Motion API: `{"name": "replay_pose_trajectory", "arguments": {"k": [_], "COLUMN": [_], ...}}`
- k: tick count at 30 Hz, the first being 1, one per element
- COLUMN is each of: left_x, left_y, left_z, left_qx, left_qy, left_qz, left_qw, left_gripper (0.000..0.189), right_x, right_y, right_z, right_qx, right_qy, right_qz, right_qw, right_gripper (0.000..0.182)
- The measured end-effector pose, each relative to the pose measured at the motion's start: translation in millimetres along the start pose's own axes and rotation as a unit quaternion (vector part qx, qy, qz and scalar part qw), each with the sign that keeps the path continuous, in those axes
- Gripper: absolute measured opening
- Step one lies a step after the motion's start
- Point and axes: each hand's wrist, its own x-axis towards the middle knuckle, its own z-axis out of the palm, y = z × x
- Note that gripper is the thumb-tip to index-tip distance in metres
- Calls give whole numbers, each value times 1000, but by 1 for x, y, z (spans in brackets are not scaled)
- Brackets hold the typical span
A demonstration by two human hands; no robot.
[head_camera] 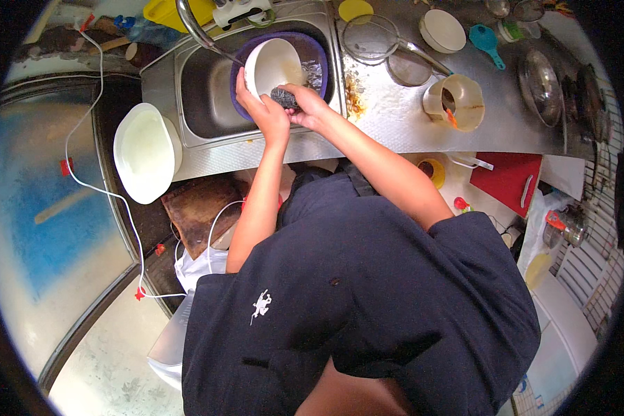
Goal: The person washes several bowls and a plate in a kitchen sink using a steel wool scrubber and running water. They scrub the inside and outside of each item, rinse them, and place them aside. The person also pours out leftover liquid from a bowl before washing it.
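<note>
Over the sink, my left hand (262,112) grips the rim and outer side of a white bowl (275,62), which is tilted so its inside faces right. My right hand (307,106) holds a dark grey scouring pad (284,97) at the bowl's lower edge. Beneath both is a purple basin (320,49) set in the steel sink (208,99), with water in it. The metal faucet (190,23) reaches down to the bowl's upper left; whether water runs from it cannot be made out.
On the counter to the right are wire strainers (369,39), a white bowl (443,31), a turquoise scoop (486,44), a beige pot (463,101) and a metal lid (540,88). A white tub (144,153) stands at the counter's left end. A white cord (83,179) hangs at left.
</note>
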Motion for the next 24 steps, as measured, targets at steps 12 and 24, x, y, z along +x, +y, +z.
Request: {"name": "replay_pose_trajectory", "arguments": {"k": [12, 24], "left_x": [12, 26], "left_y": [27, -3], "left_z": [-33, -38], "left_qx": [97, 8], "left_qy": [-106, -136], "left_qz": [62, -71], "left_qw": [988, 988], "left_gripper": [67, 29], "right_x": [53, -43], "right_y": [24, -56], "right_z": [1, -7], "right_qx": [140, -357], "right_qy": [-120, 48], "right_qz": [46, -238], "right_qw": [982, 902], "right_gripper": [27, 43]}}
